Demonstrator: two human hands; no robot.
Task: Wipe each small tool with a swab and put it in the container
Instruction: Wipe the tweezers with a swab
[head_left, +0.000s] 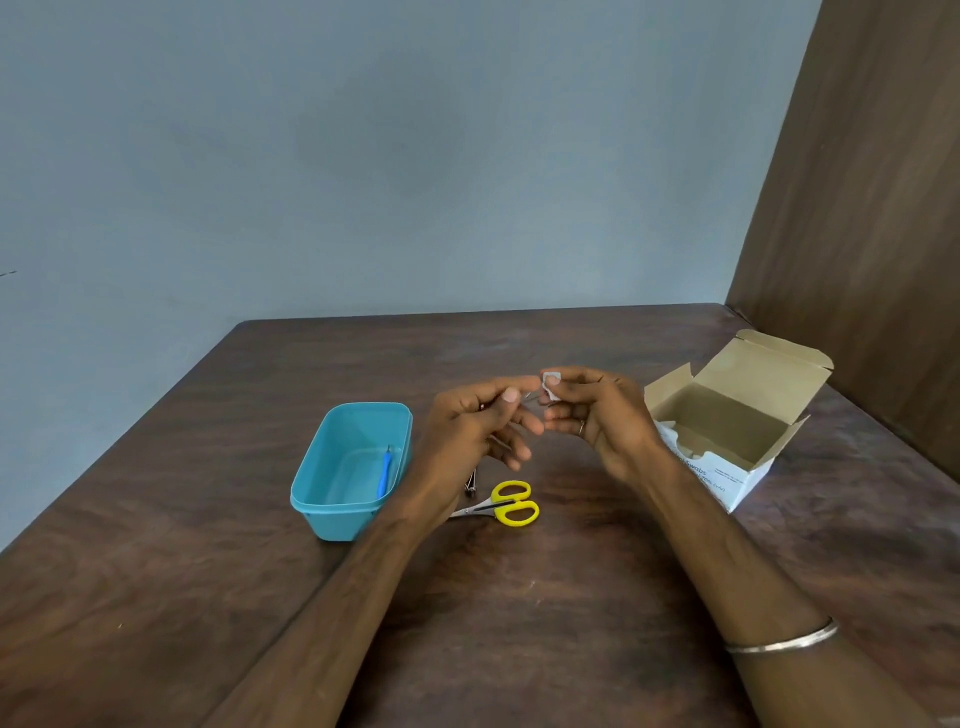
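Item: thin metal tool (529, 397), light, stiff, slippery; my left hand (483, 421) pinches its shank, my right hand (587, 410) pinches soft swab (550, 385) round its tip

A plain room, likely in a home: a dark wooden table (519, 597) set against a bare blue-grey wall (363, 156), a brown wooden panel (872, 208) at its far right corner.

"Swabs" on white box (727, 480), rest illegible
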